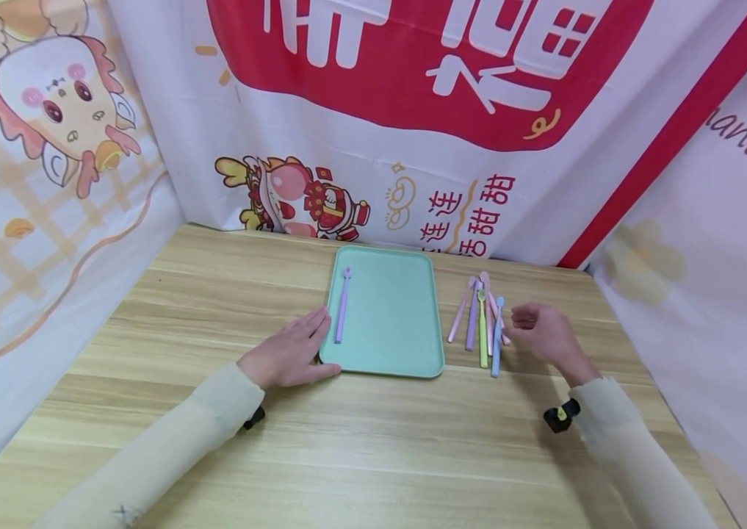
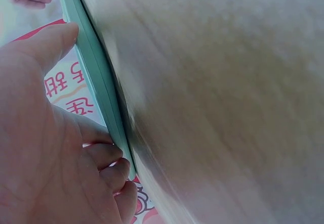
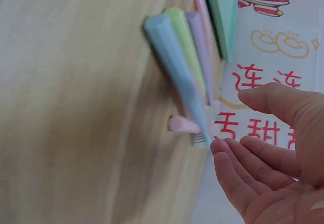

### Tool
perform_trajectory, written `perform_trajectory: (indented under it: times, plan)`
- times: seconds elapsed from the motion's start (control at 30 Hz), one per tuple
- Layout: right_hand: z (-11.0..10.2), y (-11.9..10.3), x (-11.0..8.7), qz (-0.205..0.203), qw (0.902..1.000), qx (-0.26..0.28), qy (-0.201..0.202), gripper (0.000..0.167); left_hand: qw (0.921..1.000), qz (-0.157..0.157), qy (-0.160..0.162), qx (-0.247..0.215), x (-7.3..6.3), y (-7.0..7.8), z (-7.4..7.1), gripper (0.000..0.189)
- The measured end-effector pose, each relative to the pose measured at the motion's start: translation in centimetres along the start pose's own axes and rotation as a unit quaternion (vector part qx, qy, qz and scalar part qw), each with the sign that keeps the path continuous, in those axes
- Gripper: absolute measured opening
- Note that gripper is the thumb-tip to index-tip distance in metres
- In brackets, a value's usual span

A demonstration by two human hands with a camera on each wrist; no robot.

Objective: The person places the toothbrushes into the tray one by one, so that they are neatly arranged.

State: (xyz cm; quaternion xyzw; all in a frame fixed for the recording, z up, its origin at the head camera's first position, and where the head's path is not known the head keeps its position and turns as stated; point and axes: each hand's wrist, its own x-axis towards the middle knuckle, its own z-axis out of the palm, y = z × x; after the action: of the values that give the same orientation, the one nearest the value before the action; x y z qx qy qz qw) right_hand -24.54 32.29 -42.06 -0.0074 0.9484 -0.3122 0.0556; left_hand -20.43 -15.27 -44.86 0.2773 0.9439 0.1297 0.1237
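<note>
A mint-green tray [image 1: 393, 316] lies on the table, with one purple toothbrush [image 1: 342, 308] lengthwise along its left side. My left hand [image 1: 290, 351] rests against the tray's left edge, fingers extended and thumb at the near corner. To the right of the tray is a loose bunch of toothbrushes: a blue toothbrush [image 1: 496, 345], a green toothbrush [image 1: 482, 338], another purple toothbrush [image 1: 471, 327] and some pink ones. Just right of this bunch hovers my right hand [image 1: 541, 334], empty. Its thumb and fingers are spread apart near the blue toothbrush's head in the right wrist view.
The wood-grain table [image 1: 347, 455] reaches back to a white cloth [image 1: 360, 169] with red print. Patterned cloths hang along the left and right sides. A black device [image 1: 561, 415] is strapped at my right wrist.
</note>
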Motion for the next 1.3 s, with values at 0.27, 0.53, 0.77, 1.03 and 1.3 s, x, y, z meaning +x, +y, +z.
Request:
perform_trajectory:
  times: [0.27,0.53,0.77,1.03,1.3]
  plan:
    - [1.4,1.8,0.5,0.023,0.9996,-0.013,-0.001,0.053,1.0000,0.000,0.002,-0.001,0.2,0.0,0.0,0.097]
    - [1.9,1.9,1.5,0.053,0.9982,-0.026,-0.002,0.049,1.0000,-0.002,0.000,-0.002,0.1,0.1,0.0,0.098]
    - [1.9,1.4,2.7,0.053,0.9971,-0.053,-0.013,0.043,1.0000,-0.003,0.001,-0.005,0.2,0.1,-0.1,0.098]
    - [2.0,0.9,4.1,0.068,0.9949,-0.071,-0.021,0.032,1.0000,-0.005,0.001,-0.003,0.1,0.2,-0.1,0.098]
    - [2.1,0.6,4.6,0.072,0.9957,-0.055,-0.019,0.027,0.9999,-0.011,0.004,-0.012,0.0,0.3,-0.1,0.098]
